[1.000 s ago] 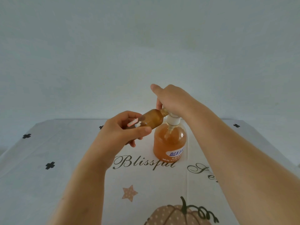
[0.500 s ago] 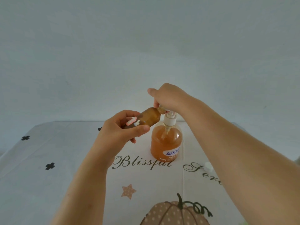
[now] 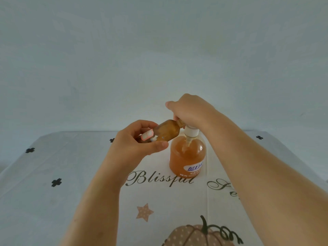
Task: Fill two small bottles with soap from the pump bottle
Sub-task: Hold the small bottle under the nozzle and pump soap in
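Tilting small bottle (image 3: 166, 133) toward spout, left grip (image 3: 134, 144) clasped its base in air so soap could run straight in. Right grip (image 3: 191, 110) curled over pump bottle (image 3: 188, 157) top, likely pressing; pump bottle stood upright on bench (image 3: 53, 201).

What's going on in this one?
A person is filling a small bottle from a pump bottle that stands on the table. The left hand holds the small bottle tilted, its mouth up against the pump's spout. The right hand sits on the pump head, fingers curled over it. The small bottle looks amber inside, but its fill level cannot be read. No second small bottle is in view.
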A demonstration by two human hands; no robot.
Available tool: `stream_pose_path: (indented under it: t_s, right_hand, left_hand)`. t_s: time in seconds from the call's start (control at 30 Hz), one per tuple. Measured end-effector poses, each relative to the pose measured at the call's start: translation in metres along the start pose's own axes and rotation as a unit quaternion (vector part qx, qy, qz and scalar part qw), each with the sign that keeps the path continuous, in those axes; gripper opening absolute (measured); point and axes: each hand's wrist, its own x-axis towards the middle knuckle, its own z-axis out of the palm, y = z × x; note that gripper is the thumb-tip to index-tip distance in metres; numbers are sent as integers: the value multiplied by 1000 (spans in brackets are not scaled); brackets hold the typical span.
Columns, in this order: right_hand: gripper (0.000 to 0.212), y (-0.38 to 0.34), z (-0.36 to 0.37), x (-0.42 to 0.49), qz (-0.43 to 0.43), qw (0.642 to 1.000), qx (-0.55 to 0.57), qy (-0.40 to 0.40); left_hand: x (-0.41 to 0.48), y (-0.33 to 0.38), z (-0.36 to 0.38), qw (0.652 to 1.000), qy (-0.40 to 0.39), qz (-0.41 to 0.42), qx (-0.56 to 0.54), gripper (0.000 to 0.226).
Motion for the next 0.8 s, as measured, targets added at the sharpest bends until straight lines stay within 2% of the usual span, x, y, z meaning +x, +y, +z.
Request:
stream_pose_path:
  t_s: [0.47,0.8]
  right_hand:
    - [38,-6,-10,-6,19,999,35,-21]
    - [45,-10,-15,-12,3,999,13,-45]
  left_hand:
    - [-4,4,3,1000,11,22,4,37]
    - [-4,3,3,1000,17,23,1,41]
